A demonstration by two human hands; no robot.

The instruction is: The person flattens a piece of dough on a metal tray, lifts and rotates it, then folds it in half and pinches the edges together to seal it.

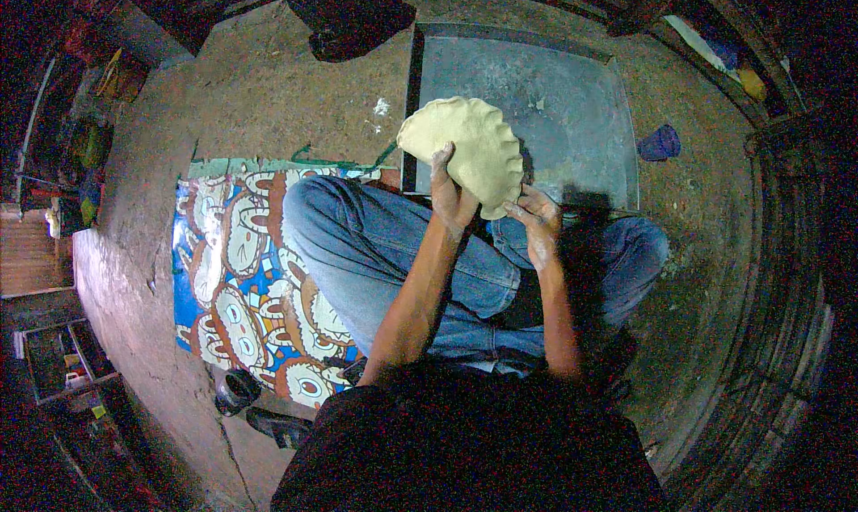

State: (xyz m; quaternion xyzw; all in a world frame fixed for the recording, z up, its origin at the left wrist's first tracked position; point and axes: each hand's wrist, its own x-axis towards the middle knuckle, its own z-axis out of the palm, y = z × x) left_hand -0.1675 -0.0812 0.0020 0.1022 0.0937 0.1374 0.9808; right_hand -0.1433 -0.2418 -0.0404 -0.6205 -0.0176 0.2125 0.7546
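A large half-moon dough turnover (465, 146) is held up over my crossed legs, its curved edge crimped in folds. My left hand (454, 195) supports it from below, with the thumb lying on its pale face and the other fingers hidden behind. At the lower right end of the crimped edge, my right hand (538, 215) pinches the dough between thumb and fingers. Whitish flour marks both hands. Just beyond, a wide grey tray (572, 92) with a raised rim rests on the floor, partly behind the turnover.
A patterned cartoon mat (237, 253) lies under and left of my legs. Dark sandals (237, 391) sit by its near edge. A purple cup (659, 143) stands right of the tray, and a dark bundle (353, 20) lies beyond on the concrete floor. Shelving (67, 365) is at far left.
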